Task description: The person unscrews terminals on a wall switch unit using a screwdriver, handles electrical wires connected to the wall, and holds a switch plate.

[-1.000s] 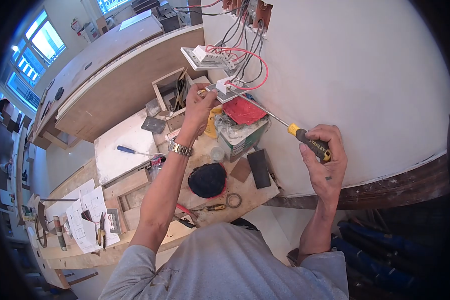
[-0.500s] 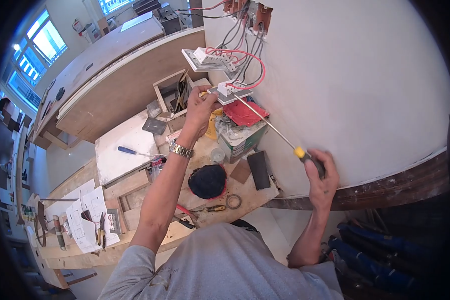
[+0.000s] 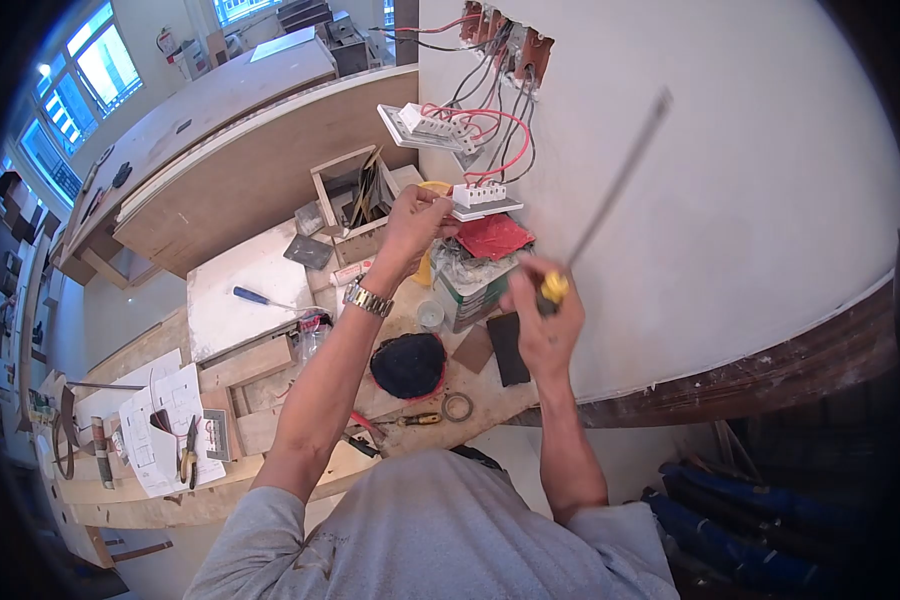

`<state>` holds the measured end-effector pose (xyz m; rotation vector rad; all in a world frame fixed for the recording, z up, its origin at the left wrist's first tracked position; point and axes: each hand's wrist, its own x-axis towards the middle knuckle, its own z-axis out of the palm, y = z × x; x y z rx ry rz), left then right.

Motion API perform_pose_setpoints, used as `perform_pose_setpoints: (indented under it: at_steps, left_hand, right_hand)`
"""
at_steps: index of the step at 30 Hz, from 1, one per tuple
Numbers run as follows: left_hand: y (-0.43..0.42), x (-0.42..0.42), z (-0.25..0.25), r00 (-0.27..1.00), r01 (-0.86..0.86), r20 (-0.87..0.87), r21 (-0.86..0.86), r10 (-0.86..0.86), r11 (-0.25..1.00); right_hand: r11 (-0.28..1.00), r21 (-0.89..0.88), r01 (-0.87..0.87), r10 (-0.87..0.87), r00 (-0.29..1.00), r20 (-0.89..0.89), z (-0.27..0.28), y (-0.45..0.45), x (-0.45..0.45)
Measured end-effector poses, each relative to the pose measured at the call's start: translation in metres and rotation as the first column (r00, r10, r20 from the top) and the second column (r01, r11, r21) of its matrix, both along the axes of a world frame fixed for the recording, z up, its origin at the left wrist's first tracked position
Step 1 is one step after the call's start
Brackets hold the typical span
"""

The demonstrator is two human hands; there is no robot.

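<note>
My left hand [image 3: 417, 226] pinches the edge of a white switch plate [image 3: 484, 203], whose terminal block faces up with red and dark wires running into it. A second wired switch plate [image 3: 425, 128] hangs just above and to the left. In my right hand [image 3: 548, 325] is a long screwdriver [image 3: 618, 187] with a yellow and black handle, blurred by motion. Its shaft points up and to the right, in front of the wall and apart from the plate. The wires [image 3: 500, 85] come out of orange wall boxes [image 3: 532, 62].
Below stands a workbench with a paint can [image 3: 467, 297] under a red sheet [image 3: 494, 237], a dark cap [image 3: 410, 365], a tape roll [image 3: 457, 406], a blue-handled screwdriver [image 3: 260, 297], pliers [image 3: 188, 452] and paper drawings [image 3: 158, 445]. A wooden panel [image 3: 270, 165] rises at the left.
My right hand has drawn the screwdriver away from the plate's terminals and swung its tip up and right. The plate in my left hand has turned so its terminal row faces me.
</note>
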<state>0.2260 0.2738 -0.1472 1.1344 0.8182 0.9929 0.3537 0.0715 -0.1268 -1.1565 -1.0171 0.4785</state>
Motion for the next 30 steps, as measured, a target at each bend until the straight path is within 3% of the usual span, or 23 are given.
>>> perform_pose_setpoints:
  at_steps: [2, 7, 9, 12, 13, 16, 19, 23, 26, 27, 29, 30]
  left_hand:
    - [-0.003, 0.0, 0.003, 1.0, 0.001, 0.03, 0.003, -0.001, 1.0]
    - [-0.006, 0.002, 0.008, 0.989, -0.054, 0.135, -0.053, 0.06, 0.997]
    - [-0.01, 0.002, 0.008, 0.978, -0.083, 0.184, -0.082, 0.097, 0.993]
    - [-0.007, 0.003, 0.0, 0.96, -0.085, 0.257, -0.124, 0.115, 0.989]
    - [-0.008, 0.003, 0.001, 0.959, -0.086, 0.259, -0.129, 0.117, 0.988]
    - [-0.008, 0.004, 0.005, 0.965, -0.091, 0.234, -0.115, 0.116, 0.989]
    - [-0.009, 0.006, 0.004, 0.956, -0.097, 0.262, -0.14, 0.132, 0.985]
    - [-0.007, 0.005, 0.01, 0.961, -0.146, 0.231, -0.055, 0.155, 0.988]
    - [-0.014, 0.011, 0.008, 0.977, -0.144, 0.169, 0.061, 0.132, 0.988]
    - [-0.017, 0.013, 0.006, 0.984, -0.139, 0.131, 0.117, 0.123, 0.983]
    - [-0.022, 0.022, 0.0, 0.977, -0.167, 0.155, 0.132, 0.146, 0.977]
    - [-0.023, 0.025, -0.003, 0.968, -0.199, 0.182, 0.148, 0.171, 0.969]
  right_hand:
    - [0.978, 0.206, 0.024, -0.085, 0.953, 0.292, 0.02, 0.043, 0.003]
    - [0.903, 0.423, 0.077, -0.334, 0.745, 0.578, 0.058, 0.107, -0.005]
    - [0.988, 0.152, 0.024, -0.096, 0.867, 0.489, 0.059, 0.114, -0.009]
    - [0.99, 0.119, 0.079, -0.134, 0.805, 0.578, 0.066, 0.122, 0.007]
    - [0.99, 0.115, 0.077, -0.13, 0.803, 0.581, 0.067, 0.125, 0.013]
    - [0.984, 0.149, 0.1, -0.146, 0.93, 0.337, 0.071, 0.134, 0.023]
    - [0.988, 0.147, 0.039, -0.078, 0.958, 0.275, 0.064, 0.117, 0.016]
    - [0.975, 0.219, -0.029, -0.059, 0.92, 0.387, 0.057, 0.103, 0.014]
    - [0.988, 0.145, 0.054, -0.075, 0.986, 0.15, 0.07, 0.12, 0.028]
    - [0.988, 0.145, 0.057, -0.079, 0.986, 0.148, 0.071, 0.124, 0.027]
    - [0.984, 0.177, 0.037, -0.098, 0.931, 0.353, 0.07, 0.129, 0.02]
    - [0.979, 0.205, -0.001, -0.077, 0.926, 0.37, 0.068, 0.134, 0.015]
